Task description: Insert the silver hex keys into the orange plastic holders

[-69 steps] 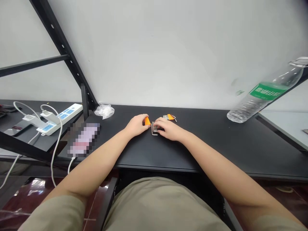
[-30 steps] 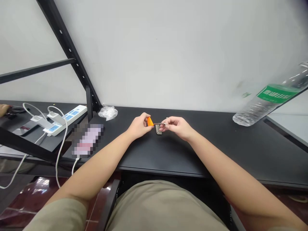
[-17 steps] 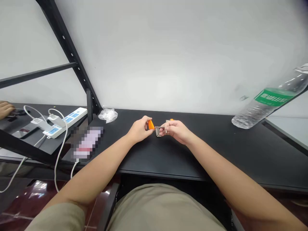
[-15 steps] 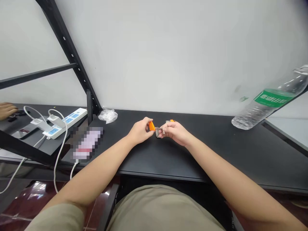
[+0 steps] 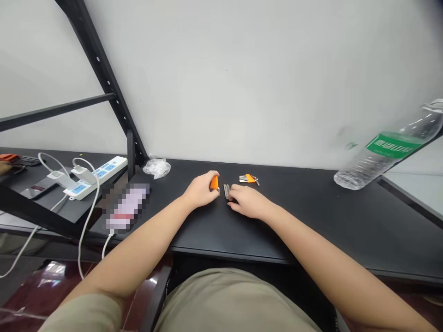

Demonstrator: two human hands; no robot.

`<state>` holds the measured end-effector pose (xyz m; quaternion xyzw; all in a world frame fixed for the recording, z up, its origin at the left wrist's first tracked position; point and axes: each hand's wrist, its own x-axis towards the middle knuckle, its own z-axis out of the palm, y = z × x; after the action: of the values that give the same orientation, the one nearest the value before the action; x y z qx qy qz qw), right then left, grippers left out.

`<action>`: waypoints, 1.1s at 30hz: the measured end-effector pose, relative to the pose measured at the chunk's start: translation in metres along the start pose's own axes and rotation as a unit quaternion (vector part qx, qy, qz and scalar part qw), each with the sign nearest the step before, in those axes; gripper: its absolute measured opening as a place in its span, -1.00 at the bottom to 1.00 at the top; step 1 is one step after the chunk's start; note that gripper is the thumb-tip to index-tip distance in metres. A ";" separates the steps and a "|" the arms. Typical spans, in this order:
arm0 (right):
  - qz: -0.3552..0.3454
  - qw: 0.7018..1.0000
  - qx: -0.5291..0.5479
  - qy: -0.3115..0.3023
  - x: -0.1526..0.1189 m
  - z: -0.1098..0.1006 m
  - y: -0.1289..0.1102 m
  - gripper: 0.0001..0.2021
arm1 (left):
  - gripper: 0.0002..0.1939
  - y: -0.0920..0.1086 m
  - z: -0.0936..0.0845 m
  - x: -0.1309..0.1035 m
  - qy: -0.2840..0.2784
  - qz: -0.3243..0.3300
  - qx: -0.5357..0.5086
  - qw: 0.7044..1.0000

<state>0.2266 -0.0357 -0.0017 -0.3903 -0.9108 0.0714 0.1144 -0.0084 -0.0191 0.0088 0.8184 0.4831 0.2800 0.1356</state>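
Right hand (image 5: 247, 200) now down at loose hex keys (image 5: 226, 191) (count and grip unclear), left hand (image 5: 201, 189) around one orange holder (image 5: 214, 183).

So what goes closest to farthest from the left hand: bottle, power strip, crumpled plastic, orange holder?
1. Orange holder: in the left hand.
2. Crumpled plastic: left, by the wall.
3. Power strip: farther left.
4. Bottle: farthest, right side.

Orange holder (image 5: 214, 183), partly hidden, pinched in the left hand (image 5: 201, 190), a bit of metal (image 5: 218, 190) at its lower edge; metal keys (image 5: 226, 191), slim, grey, side by side on the black tabletop (image 5: 214, 230), partly covered by the right hand (image 5: 247, 201).
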 end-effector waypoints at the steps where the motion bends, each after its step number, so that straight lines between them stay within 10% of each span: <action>1: -0.003 1.000 -0.013 -0.002 0.001 0.001 -0.001 -0.94 | -0.50 -0.001 0.000 0.000 -0.001 0.000 0.000 1.000; 17: -0.004 0.996 -0.086 0.028 0.003 0.003 -0.006 -0.90 | -0.48 -0.005 0.003 0.002 -0.015 -0.006 -0.052 0.999; 24: 0.056 0.962 0.203 0.176 0.002 -0.011 0.012 -0.89 | -0.49 -0.008 0.006 0.002 -0.017 -0.026 -0.063 0.998; 33: 0.047 0.919 0.373 0.117 -0.005 -0.021 0.012 -0.81 | -0.50 -0.009 0.008 0.003 -0.016 -0.036 -0.087 0.995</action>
<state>0.2437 -0.0299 0.0150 -0.3673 -0.7788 0.3648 0.3543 -0.0093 -0.0119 -0.0016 0.7900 0.4842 0.3022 0.2239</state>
